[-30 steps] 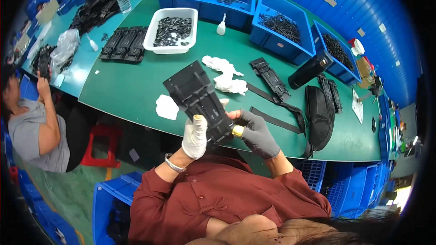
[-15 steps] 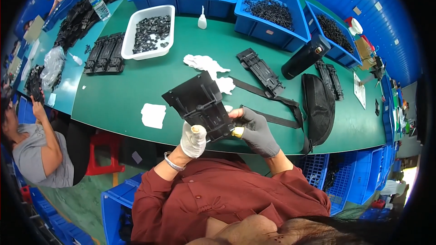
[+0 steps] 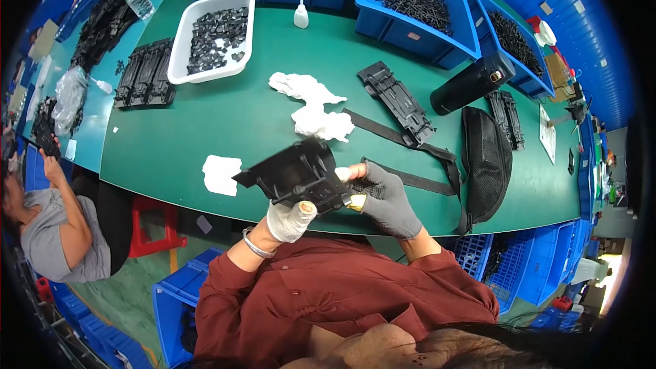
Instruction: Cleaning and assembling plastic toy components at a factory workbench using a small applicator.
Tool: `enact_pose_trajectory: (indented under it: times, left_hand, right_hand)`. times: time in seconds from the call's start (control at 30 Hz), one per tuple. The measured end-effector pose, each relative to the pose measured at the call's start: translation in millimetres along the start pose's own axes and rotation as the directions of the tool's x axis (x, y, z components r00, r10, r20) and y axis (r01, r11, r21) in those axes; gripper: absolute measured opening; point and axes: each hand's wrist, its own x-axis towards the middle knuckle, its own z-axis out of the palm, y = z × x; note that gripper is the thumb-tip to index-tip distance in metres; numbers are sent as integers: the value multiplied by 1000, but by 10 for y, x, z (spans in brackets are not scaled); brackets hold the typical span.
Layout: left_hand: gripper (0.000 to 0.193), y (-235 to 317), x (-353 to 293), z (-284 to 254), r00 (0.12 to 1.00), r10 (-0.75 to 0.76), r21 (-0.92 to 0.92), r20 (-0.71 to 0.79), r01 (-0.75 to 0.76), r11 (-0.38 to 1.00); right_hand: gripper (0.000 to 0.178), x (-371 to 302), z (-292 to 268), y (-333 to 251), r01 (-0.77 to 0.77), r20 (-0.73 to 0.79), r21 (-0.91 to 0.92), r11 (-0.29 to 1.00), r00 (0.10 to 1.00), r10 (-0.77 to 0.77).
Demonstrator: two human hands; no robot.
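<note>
Between my two hands, above the near edge of the green table, is a black moulded plastic part [image 3: 297, 172], tilted. My left hand [image 3: 290, 221], in a white glove with the thumb tip showing, is closed on its lower near edge. My right hand [image 3: 384, 198], in a grey glove with bare or wrapped fingertips, grips its right end. Fingers beneath the part are hidden. Past it lie crumpled white cloths [image 3: 321, 123], and a flat white cloth [image 3: 222, 175] is to the left. A similar long black part [image 3: 396, 102] lies farther right.
A white tray [image 3: 176, 61] of small black pieces stands at the back left, near stacked black parts [image 3: 145, 74]. Blue bins [image 3: 417, 37] line the back. A black bottle [image 3: 471, 83] and black bag [image 3: 484, 164] occupy the right. Another person [image 3: 65, 229] sits at left.
The black part has tipped flatter and come down toward me, with both hands still on it. My left hand has turned slightly. The whole view has shifted a little.
</note>
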Motion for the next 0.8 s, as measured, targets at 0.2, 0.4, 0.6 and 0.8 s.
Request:
enact_pose_trajectory:
  times: [0.2, 0.4, 0.6, 0.8]
  left_hand:
    - [65, -138, 37, -233, 939, 248, 291, 239, -313, 904]
    - [73, -10, 10, -109, 974, 203, 441, 99, -226, 869]
    - [73, 16, -57, -87, 973, 225, 471, 55, -224, 853]
    - [76, 17, -119, 91, 964, 205, 261, -167, -157, 952]
  right_hand:
    - [42, -1, 23, -28, -14, -10, 7, 1000, 1000, 14]
    - [43, 10, 26, -3, 3, 15, 21, 1000, 1000, -3]
    - [43, -5, 32, -15, 6, 12, -22, 1000, 1000, -5]
    - [35, 27, 46, 60, 313, -61, -249, 917, 939, -338]
